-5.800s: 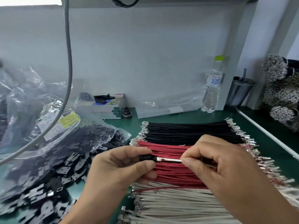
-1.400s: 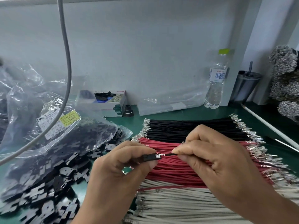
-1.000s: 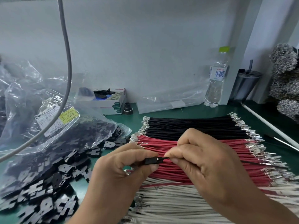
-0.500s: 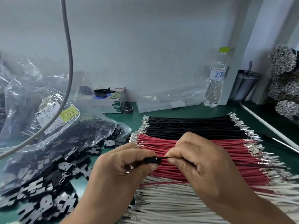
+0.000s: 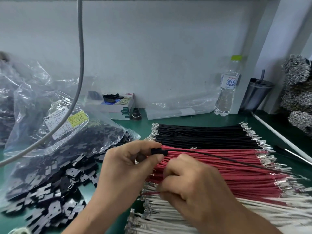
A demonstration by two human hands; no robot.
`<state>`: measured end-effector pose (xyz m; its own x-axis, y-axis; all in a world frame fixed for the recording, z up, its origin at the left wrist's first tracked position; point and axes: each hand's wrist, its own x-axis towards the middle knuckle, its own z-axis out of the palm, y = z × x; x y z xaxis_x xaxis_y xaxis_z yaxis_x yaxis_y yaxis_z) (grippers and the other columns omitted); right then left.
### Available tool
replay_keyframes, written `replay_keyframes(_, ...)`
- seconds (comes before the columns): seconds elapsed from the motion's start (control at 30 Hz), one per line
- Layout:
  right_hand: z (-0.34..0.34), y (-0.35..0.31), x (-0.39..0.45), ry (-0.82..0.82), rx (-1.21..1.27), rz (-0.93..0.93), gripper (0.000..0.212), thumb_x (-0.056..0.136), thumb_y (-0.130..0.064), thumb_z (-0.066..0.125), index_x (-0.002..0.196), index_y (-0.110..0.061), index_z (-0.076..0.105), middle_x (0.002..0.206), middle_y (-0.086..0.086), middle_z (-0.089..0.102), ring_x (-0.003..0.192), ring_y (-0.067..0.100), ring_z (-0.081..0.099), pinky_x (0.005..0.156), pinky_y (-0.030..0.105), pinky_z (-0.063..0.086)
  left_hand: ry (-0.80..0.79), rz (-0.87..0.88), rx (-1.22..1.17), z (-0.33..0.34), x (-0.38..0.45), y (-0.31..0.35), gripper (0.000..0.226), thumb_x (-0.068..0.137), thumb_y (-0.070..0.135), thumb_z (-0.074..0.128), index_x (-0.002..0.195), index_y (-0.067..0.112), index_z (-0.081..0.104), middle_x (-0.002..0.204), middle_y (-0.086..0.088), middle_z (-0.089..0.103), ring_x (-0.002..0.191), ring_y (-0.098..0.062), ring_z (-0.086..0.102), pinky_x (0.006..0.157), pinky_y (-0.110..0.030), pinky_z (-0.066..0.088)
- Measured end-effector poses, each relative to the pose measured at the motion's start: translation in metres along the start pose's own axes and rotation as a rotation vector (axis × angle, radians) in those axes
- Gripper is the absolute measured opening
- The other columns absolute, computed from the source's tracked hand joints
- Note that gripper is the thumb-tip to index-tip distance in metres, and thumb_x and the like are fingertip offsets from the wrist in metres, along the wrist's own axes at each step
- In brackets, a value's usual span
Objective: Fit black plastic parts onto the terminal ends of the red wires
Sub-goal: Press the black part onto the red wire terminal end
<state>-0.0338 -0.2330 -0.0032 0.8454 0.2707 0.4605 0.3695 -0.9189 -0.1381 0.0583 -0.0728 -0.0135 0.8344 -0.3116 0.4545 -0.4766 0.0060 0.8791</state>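
Note:
My left hand [image 5: 128, 166] pinches a small black plastic part [image 5: 158, 152] between thumb and forefinger. A thin black wire [image 5: 228, 159] runs from that part to the right, above the red wires [image 5: 244, 181]. The red wires lie in a flat row on the green table, metal terminals at both ends. My right hand [image 5: 199, 191] is low over their left ends with its fingers curled. It appears to pinch one red wire near its terminal. Loose black plastic parts [image 5: 59, 191] lie heaped at the left.
Black wires [image 5: 202, 135] lie behind the red row and white wires [image 5: 168, 217] in front. A clear bag of parts [image 5: 67, 141], a small box [image 5: 118, 107], a water bottle [image 5: 227, 92], a cup [image 5: 256, 95] and a hanging grey cable [image 5: 81, 65] surround the work area.
My right hand let go of the wire at the black part and dropped down to the left ends of the red wires. The left hand kept the part, its wire now trailing right.

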Motion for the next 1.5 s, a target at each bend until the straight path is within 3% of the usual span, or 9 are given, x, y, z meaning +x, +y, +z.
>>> replay_keyframes(0.13,0.004,-0.002,0.009,-0.083,0.077,0.1,0.013,0.082,-0.046,0.066,0.09,-0.038,0.074,0.087,-0.016,0.056,0.087,0.007,0.05,0.069,0.033,0.049,-0.009,-0.009,-0.03,0.002,0.0,-0.002,0.024,0.07,0.023,0.084,0.09,0.037,0.082,0.077,-0.005,0.077,0.067,-0.03,0.07,0.062,-0.037,0.06)
replay_keyframes(0.27,-0.002,-0.004,0.012,-0.058,0.01,0.14,0.009,0.078,-0.042,0.068,0.084,-0.035,0.072,0.084,-0.018,0.057,0.081,0.004,0.054,0.062,0.026,0.047,-0.004,-0.036,-0.069,0.001,0.001,0.0,0.023,0.069,0.024,0.087,0.09,0.032,0.083,0.076,-0.007,0.077,0.064,-0.03,0.07,0.06,-0.043,0.062)
replay_keyframes(0.43,-0.003,0.004,0.014,-0.016,0.028,0.267,0.013,0.088,-0.045,0.07,0.098,-0.037,0.072,0.094,-0.019,0.055,0.095,0.0,0.05,0.075,0.024,0.042,-0.008,-0.067,-0.138,-0.002,0.007,0.004,0.024,0.067,0.025,0.089,0.091,0.027,0.083,0.074,-0.009,0.075,0.055,-0.014,0.061,0.054,-0.022,0.051)
replay_keyframes(0.6,-0.013,0.006,0.014,-0.02,-0.047,0.262,0.006,0.089,-0.04,0.063,0.087,-0.035,0.064,0.09,-0.019,0.057,0.087,0.002,0.052,0.071,0.026,0.042,0.009,-0.076,-0.187,-0.006,0.008,0.009,0.021,0.07,0.018,0.088,0.09,0.022,0.084,0.075,-0.014,0.075,0.052,-0.017,0.06,0.053,-0.024,0.052)
replay_keyframes(0.77,-0.009,0.009,0.013,-0.102,0.025,0.257,0.023,0.086,-0.051,0.07,0.107,-0.041,0.069,0.096,-0.023,0.057,0.096,-0.001,0.049,0.076,0.024,0.039,0.032,-0.13,-0.226,-0.007,0.007,0.008,0.021,0.069,0.015,0.088,0.089,0.019,0.084,0.073,-0.015,0.073,0.052,-0.017,0.059,0.053,-0.023,0.052)
replay_keyframes(0.97,-0.027,0.022,0.009,-0.005,0.076,0.257,0.004,0.089,-0.034,0.072,0.092,-0.036,0.075,0.09,-0.024,0.062,0.089,-0.002,0.06,0.077,0.015,0.046,0.072,-0.157,-0.256,-0.009,0.008,0.012,0.019,0.07,0.011,0.087,0.088,0.015,0.084,0.076,-0.018,0.075,0.049,-0.016,0.058,0.05,-0.02,0.05)
replay_keyframes(1.17,-0.036,0.028,-0.013,0.131,0.261,0.233,0.017,0.099,-0.032,0.057,0.104,-0.041,0.07,0.096,-0.015,0.062,0.085,0.007,0.063,0.072,0.019,0.046,0.038,-0.246,-0.341,-0.014,0.007,0.013,0.03,0.064,0.025,0.086,0.092,0.015,0.083,0.082,-0.017,0.077,0.05,-0.016,0.058,0.045,-0.019,0.043)
replay_keyframes(1.3,-0.03,0.028,-0.016,0.28,0.289,0.271,0.012,0.092,-0.044,0.064,0.092,-0.041,0.075,0.087,-0.015,0.063,0.077,0.01,0.064,0.064,0.018,0.045,-0.055,-0.328,-0.409,-0.015,0.006,0.01,0.036,0.065,0.019,0.092,0.099,0.011,0.082,0.09,-0.021,0.077,0.052,-0.02,0.06,0.047,-0.023,0.044)
replay_keyframes(1.5,-0.026,0.026,-0.016,0.371,0.467,0.275,0.019,0.084,-0.034,0.067,0.099,-0.036,0.08,0.084,-0.008,0.067,0.079,0.011,0.067,0.065,0.012,0.046,-0.145,-0.378,-0.509,-0.012,0.004,0.011,0.042,0.065,0.029,0.086,0.099,0.004,0.081,0.085,-0.022,0.075,0.052,-0.018,0.06,0.046,-0.023,0.046)
